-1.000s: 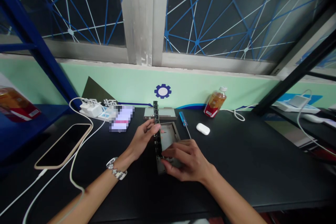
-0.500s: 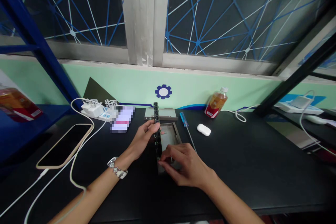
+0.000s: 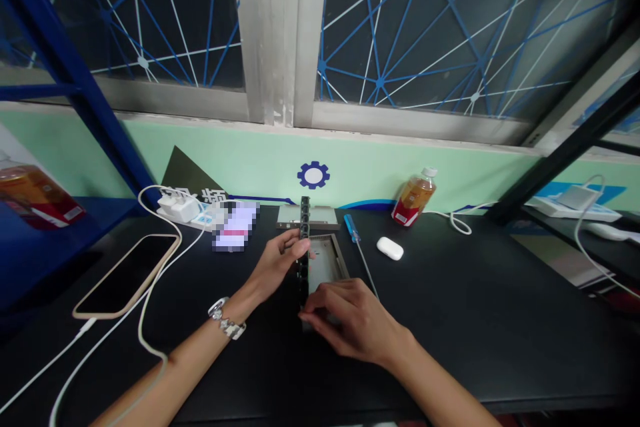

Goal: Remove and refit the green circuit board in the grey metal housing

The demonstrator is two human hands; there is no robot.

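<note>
A narrow board with a row of black ports [image 3: 304,272], seemingly a circuit board seen edge-on, stands up in front of me. My left hand [image 3: 277,260] pinches it above its middle, thumb on the near side. At its lower end, the thumb and fingertips of my right hand [image 3: 350,317] grip the board's corner. Just right of the board lies an open grey metal case [image 3: 341,255], partly covered by my right hand. Behind it is a flat metal cover [image 3: 324,215]. To the right rests a blue-handled screwdriver [image 3: 352,228].
A white earphone case [image 3: 390,248] and a drink bottle [image 3: 415,197] stand right of the screwdriver. On the left are a phone [image 3: 127,277] on a charging cable, a power strip [image 3: 200,215] and a second, blurred-out phone [image 3: 237,225]. Shelf posts rise on both sides.
The board has swung slightly to the right and now shows more edge-on. Both hands keep their hold. The whole view has shifted a little.
</note>
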